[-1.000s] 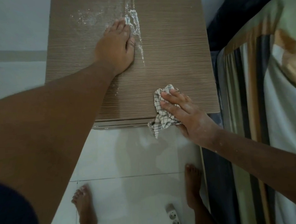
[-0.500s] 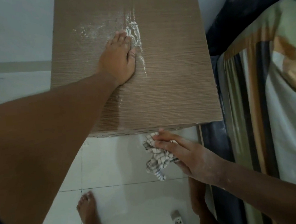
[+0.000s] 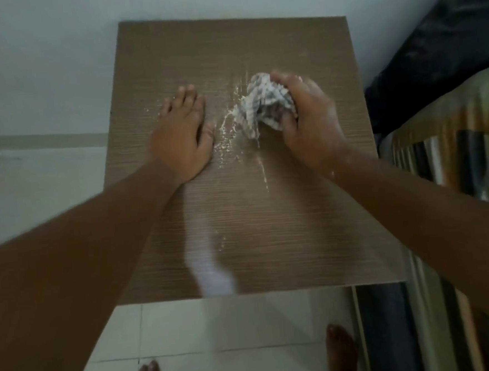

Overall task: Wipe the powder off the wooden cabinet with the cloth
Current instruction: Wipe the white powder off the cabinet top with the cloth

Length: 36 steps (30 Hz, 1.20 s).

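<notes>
The cabinet (image 3: 312, 224) top is seen from above and fills the middle of the view, with its far edge at 12 o'clock. A bed (image 3: 449, 153) stands alongside at 3 o'clock.

The left hand (image 3: 180, 137) is laid flat on the top at about 10 o'clock from centre. Its fingers are straight, close together and pointed toward 12 o'clock, and nothing is held. The right hand (image 3: 308, 123) is placed at about 1 o'clock from centre. Its fingers are curled round the cloth (image 3: 263, 105), which is bunched into a ball and pressed on the wood. White dust is carried on the knuckles and wrist. The cloth projects from the fingers toward 9 o'clock.

The powder (image 3: 228, 131) is scattered between the two hands. It touches the cloth at the cloth's 8 o'clock side and lies just beside the left thumb. Its long axis runs roughly from 1 o'clock to 7 o'clock. A thin line (image 3: 263, 169) trails from the cloth toward 6 o'clock. A pale smear (image 3: 211, 271) is seen at the near edge; it is blurred, and is possibly more powder.

The main scatter lies at 8 to 9 o'clock from the right fingers, so the right hand is already at the working edge. A stroke toward 9 o'clock is judged to be blocked by the left hand. A pull along the axis toward 6 o'clock would also take in the thin line.
</notes>
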Tool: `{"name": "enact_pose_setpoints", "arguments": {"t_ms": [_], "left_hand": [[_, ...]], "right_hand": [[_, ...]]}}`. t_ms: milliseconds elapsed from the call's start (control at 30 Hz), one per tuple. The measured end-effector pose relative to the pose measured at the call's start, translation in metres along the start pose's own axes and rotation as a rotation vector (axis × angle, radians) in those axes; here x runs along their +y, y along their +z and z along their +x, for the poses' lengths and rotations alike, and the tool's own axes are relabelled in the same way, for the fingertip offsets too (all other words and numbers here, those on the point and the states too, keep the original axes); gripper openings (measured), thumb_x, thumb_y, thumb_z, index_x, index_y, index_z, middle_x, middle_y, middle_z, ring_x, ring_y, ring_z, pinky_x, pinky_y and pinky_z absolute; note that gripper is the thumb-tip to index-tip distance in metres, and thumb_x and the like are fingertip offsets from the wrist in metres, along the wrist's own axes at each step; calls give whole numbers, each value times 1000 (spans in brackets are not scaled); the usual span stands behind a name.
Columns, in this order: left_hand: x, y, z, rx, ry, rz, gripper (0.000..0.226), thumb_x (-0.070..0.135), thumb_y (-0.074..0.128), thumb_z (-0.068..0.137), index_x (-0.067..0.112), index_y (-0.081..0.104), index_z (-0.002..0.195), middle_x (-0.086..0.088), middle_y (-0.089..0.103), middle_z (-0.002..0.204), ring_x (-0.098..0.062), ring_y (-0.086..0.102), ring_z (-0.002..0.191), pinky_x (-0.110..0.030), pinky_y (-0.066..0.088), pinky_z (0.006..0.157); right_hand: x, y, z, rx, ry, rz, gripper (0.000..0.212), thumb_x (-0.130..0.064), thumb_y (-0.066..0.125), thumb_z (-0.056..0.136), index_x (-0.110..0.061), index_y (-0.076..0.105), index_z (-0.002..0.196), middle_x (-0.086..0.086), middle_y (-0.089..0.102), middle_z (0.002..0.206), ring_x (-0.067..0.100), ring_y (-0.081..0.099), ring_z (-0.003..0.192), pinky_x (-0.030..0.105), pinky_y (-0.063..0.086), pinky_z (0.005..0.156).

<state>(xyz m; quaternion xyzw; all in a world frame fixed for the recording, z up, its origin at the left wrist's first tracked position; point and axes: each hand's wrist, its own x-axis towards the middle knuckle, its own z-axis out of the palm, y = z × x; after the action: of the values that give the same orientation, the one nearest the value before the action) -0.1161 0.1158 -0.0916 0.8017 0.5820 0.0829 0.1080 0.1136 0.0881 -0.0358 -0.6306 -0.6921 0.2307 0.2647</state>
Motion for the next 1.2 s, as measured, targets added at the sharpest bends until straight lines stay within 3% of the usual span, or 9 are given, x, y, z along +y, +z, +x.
{"name": "enact_pose_setpoints", "arguments": {"t_ms": [67, 100, 200, 300, 500, 667, 933, 1067, 1200], "left_hand": [[-1, 0, 1, 6, 4, 9, 60, 35, 27, 104, 4, 24, 155, -16, 18, 164, -28, 11, 154, -45, 10, 126], [-3, 0, 2, 5, 5, 10, 61, 36, 26, 103, 3, 24, 155, -16, 19, 164, -27, 11, 154, -45, 11, 126], [-6, 4, 4, -2, 1, 24, 61, 36, 24, 103, 4, 23, 156, -14, 17, 165, -26, 9, 155, -43, 10, 127], [-6, 5, 5, -18, -7, 51, 60, 34, 25, 104, 5, 19, 157, -13, 12, 166, -23, 5, 155, -41, 8, 127], [-7, 6, 4, 1, 7, 47, 61, 32, 26, 102, 2, 23, 155, -14, 16, 165, -24, 8, 155, -41, 11, 127], [-6, 6, 4, 3, 13, 59, 66, 35, 19, 97, 2, 25, 155, -15, 18, 165, -25, 10, 155, -43, 14, 126], [-5, 6, 3, 29, 18, 58, 61, 29, 31, 99, 1, 29, 153, -17, 25, 162, -27, 17, 153, -44, 16, 126], [-2, 3, 3, 21, 5, 50, 62, 28, 30, 97, 0, 29, 153, -18, 24, 162, -28, 17, 153, -44, 16, 126], [-3, 3, 1, 37, 6, 31, 58, 23, 31, 97, 0, 36, 150, -17, 24, 163, -28, 17, 153, -44, 15, 126]], "right_hand": [[2, 2, 43, 33, 62, -31, 49, -7, 53, 101, -16, 46, 148, 8, 52, 140, 9, 44, 120, -1, 34, 95], [6, 3, 65, 56, 90, -50, 49, -8, 51, 102, -16, 44, 149, 8, 49, 143, 10, 42, 123, -4, 26, 95], [31, 11, 125, 87, 192, -147, 49, -16, 47, 104, -13, 36, 153, 15, 37, 154, 25, 36, 143, 19, 26, 112], [50, 27, 159, 28, 404, -327, 65, -40, 33, 106, -7, 16, 159, 28, 5, 166, 45, 2, 154, 52, 8, 125], [32, 50, 185, 32, 455, -387, 64, -42, 28, 107, -8, 13, 160, 34, -6, 163, 49, -6, 153, 54, 0, 125], [23, 59, 177, -43, 326, -390, 64, -38, 32, 106, -9, 12, 160, 34, -4, 164, 49, -5, 153, 55, 1, 126], [16, 56, 135, -180, -26, -335, 58, -39, 43, 106, -28, 25, 159, 9, 7, 170, 30, 3, 157, 43, 4, 125], [19, 49, 104, -252, -129, -333, 57, -35, 47, 104, -32, 28, 157, 5, 8, 170, 27, 5, 157, 47, 12, 127], [15, 45, 67, -299, -173, -334, 58, -30, 50, 104, -31, 29, 157, 4, 7, 170, 26, 4, 158, 43, 10, 123]]}}
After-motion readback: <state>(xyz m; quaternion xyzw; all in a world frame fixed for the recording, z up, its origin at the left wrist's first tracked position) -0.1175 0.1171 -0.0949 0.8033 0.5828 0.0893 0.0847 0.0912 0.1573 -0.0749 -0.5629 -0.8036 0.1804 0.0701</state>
